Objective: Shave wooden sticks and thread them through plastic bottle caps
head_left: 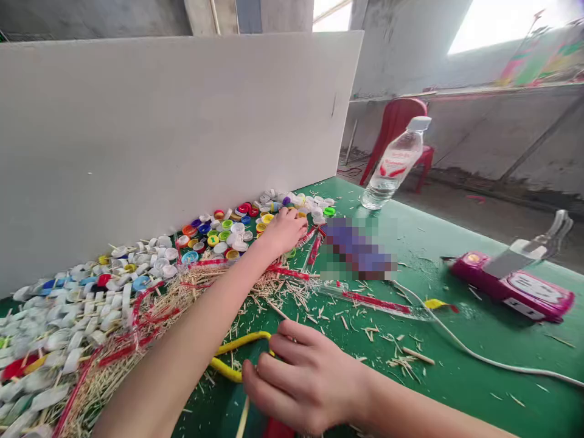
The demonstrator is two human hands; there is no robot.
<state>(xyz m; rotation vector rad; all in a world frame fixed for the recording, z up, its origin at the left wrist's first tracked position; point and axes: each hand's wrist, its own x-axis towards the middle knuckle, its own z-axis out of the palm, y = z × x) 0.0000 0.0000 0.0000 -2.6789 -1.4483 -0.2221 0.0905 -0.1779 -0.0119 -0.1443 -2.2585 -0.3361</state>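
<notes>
My left hand [286, 231] reaches across to the far pile of plastic bottle caps [227, 225], fingers bent down among them. Its fingertips are partly hidden, so what they pinch cannot be made out. Nearer me, my right hand [310, 377] is closed, its curled fingers beside a bent yellow handle-like piece [244, 339] that passes partly behind them. The hand hides what is in its grasp. Thin wooden sticks [205, 286] lie heaped beneath my left forearm, with red-and-clear plastic strips [292, 272] across them. A pale stick [243, 418] shows below my right hand.
White caps with sticks [95, 304] cover the left side. A white board [182, 134] stands behind. On the green table [438, 231] are a water bottle [395, 167], a magenta device [511, 286], a white cable [474, 356] and a blurred-out object [358, 249].
</notes>
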